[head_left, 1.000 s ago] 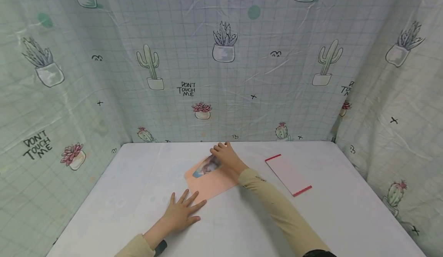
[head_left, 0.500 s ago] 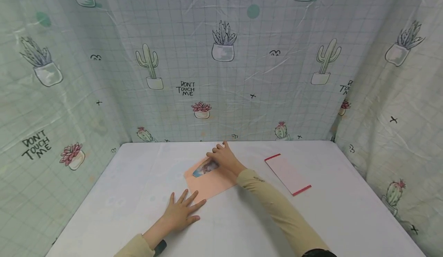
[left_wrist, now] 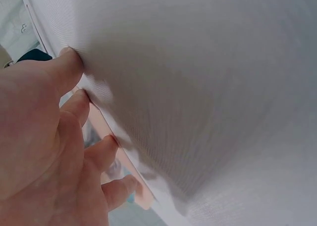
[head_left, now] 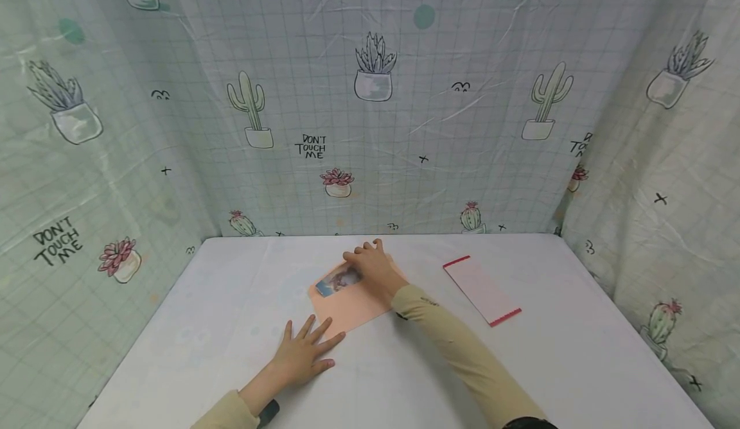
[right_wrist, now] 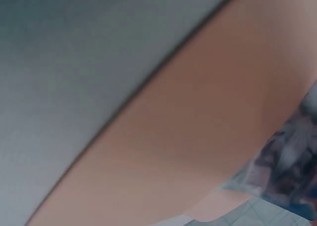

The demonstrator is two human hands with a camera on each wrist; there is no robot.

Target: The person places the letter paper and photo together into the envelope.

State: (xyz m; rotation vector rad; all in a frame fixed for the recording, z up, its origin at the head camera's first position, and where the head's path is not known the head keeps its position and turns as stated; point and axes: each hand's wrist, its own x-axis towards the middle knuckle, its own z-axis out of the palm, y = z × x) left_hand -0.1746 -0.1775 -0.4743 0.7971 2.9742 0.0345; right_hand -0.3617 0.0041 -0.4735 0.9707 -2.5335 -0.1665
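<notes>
A peach-coloured envelope (head_left: 355, 310) lies at an angle on the white table. Over its far part is a picture card (head_left: 338, 281) with a blue and brown print, its right end hidden by my right hand (head_left: 372, 267). That hand's thumb and fingers grip the card near its far edge. In the right wrist view the printed card (right_wrist: 290, 161) shows beside the broad peach surface (right_wrist: 163, 137). My left hand (head_left: 300, 355) lies with fingers spread, its fingertips on the envelope's near corner. The left wrist view shows these fingers (left_wrist: 101, 154) along the envelope's edge.
To the right lies a pale pink sheet (head_left: 481, 291) with a red strip at each end. A cactus-print curtain (head_left: 370, 127) hangs behind the table (head_left: 231, 307) and down both sides.
The right hand has shifted slightly left and nearer, and the picture card has slid left with it. More peach paper shows beyond that hand. The left hand has stayed in place.
</notes>
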